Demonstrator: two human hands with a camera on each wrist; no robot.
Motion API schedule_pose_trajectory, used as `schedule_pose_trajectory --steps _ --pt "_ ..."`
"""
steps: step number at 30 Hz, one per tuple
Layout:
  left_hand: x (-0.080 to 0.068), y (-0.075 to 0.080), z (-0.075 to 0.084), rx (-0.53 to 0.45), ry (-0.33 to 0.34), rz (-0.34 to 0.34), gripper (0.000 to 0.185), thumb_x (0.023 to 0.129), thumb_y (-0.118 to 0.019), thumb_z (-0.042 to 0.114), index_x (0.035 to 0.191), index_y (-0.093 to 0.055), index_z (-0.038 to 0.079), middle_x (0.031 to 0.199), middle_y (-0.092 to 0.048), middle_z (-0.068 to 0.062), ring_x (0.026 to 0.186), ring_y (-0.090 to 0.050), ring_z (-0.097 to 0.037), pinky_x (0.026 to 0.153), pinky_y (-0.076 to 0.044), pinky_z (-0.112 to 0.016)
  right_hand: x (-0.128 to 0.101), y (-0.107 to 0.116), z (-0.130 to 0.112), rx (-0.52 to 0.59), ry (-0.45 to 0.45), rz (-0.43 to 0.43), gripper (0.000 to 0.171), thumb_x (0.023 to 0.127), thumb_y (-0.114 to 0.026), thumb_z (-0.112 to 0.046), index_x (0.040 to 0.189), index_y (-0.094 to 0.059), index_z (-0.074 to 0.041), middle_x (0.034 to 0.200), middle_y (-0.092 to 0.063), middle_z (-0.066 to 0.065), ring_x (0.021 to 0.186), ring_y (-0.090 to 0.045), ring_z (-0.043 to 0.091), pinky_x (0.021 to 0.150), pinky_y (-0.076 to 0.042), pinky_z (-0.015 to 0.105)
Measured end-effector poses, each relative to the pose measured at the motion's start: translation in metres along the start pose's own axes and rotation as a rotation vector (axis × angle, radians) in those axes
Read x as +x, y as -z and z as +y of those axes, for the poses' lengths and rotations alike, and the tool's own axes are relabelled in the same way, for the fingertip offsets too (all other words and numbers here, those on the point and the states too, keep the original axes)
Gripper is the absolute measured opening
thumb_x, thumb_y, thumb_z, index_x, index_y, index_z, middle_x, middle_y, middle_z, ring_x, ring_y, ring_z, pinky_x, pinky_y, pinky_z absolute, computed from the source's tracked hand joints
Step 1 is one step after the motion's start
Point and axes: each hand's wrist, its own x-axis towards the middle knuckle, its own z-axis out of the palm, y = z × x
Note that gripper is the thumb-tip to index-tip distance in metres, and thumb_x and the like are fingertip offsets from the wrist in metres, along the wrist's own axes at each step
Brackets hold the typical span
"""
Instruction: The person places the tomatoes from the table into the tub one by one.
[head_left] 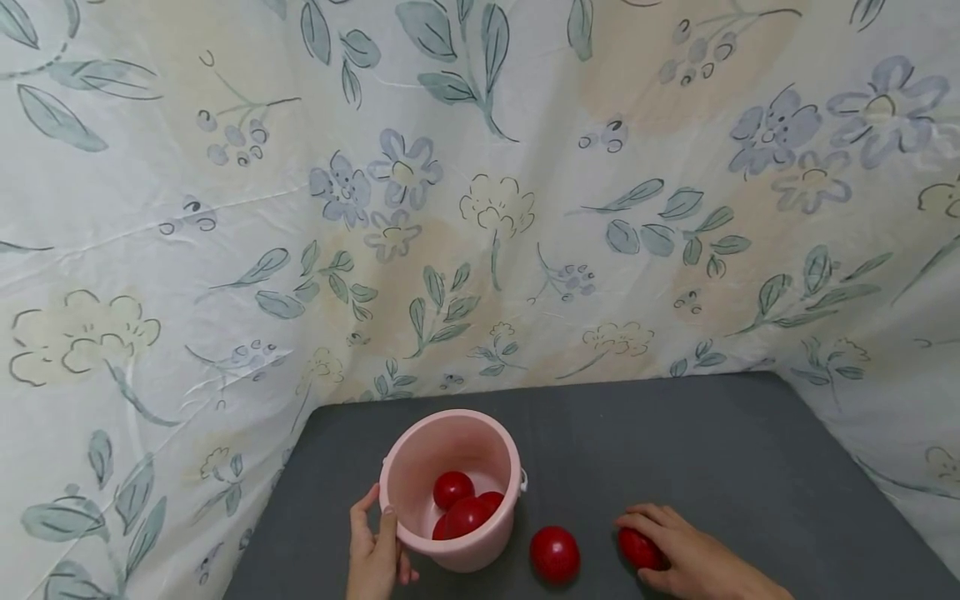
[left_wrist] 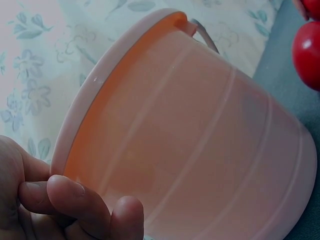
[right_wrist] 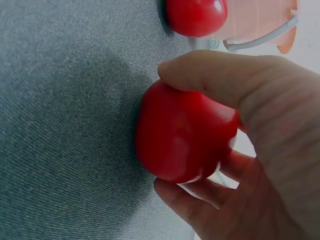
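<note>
A pink bucket with a white handle stands on the dark table, several glossy red round fruits inside it. At its near left side, my left hand grips the rim; in the left wrist view curled fingers lie against the outer wall. To the right, my right hand holds a red round fruit between thumb and fingers, low over the tabletop. Whether these are apples or tomatoes is unclear. Another such fruit lies between the bucket and my right hand.
The dark grey tabletop extends behind and right of the bucket. A floral cloth hangs behind the table and along both sides.
</note>
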Motion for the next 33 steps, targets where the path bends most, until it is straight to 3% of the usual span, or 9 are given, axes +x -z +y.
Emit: schedule_pose_trajectory --steps 13,20,28,33 --pt "-0.001 0.000 0.001 -0.026 -0.030 -0.013 0.049 0.110 -0.033 0.018 0.153 -0.010 0.010 0.051 -0.049 -0.005 0.037 -0.049 -0.011 0.048 -0.053 -0.029 0.001 0.000 0.000 0.060 -0.017 -0.007 0.060 0.086 -0.079 -0.034 0.139 -0.056 -0.017 0.135 -0.054 0.006 0.108 -0.052 0.010 0.074 -0.051 0.021" --pt "-0.003 0.000 0.002 -0.033 -0.033 -0.011 0.049 0.110 -0.033 0.017 0.153 -0.011 0.010 0.050 -0.049 -0.003 0.037 -0.048 -0.010 0.048 -0.054 -0.029 0.004 0.009 0.002 0.167 0.014 -0.002 0.056 0.089 -0.077 -0.032 0.137 -0.056 -0.014 0.131 -0.054 0.009 0.106 -0.052 0.001 0.074 -0.052 0.021" --pt "-0.002 0.000 0.002 -0.034 -0.035 0.000 0.049 0.110 -0.033 0.018 0.153 -0.011 0.011 0.050 -0.049 -0.004 0.037 -0.048 -0.010 0.048 -0.054 -0.029 0.015 0.043 -0.009 0.063 -0.011 0.053 0.056 0.089 -0.077 -0.037 0.136 -0.057 -0.015 0.131 -0.054 0.009 0.109 -0.057 0.024 0.072 -0.055 0.028" --pt "-0.002 0.000 0.001 -0.031 -0.016 -0.003 0.050 0.110 -0.033 0.019 0.154 -0.011 0.012 0.050 -0.049 -0.004 0.037 -0.048 -0.011 0.049 -0.054 -0.029 0.021 0.069 -0.019 0.025 -0.018 0.107 0.060 0.088 -0.077 -0.039 0.138 -0.055 -0.014 0.133 -0.054 0.013 0.111 -0.058 0.028 0.073 -0.057 0.030"
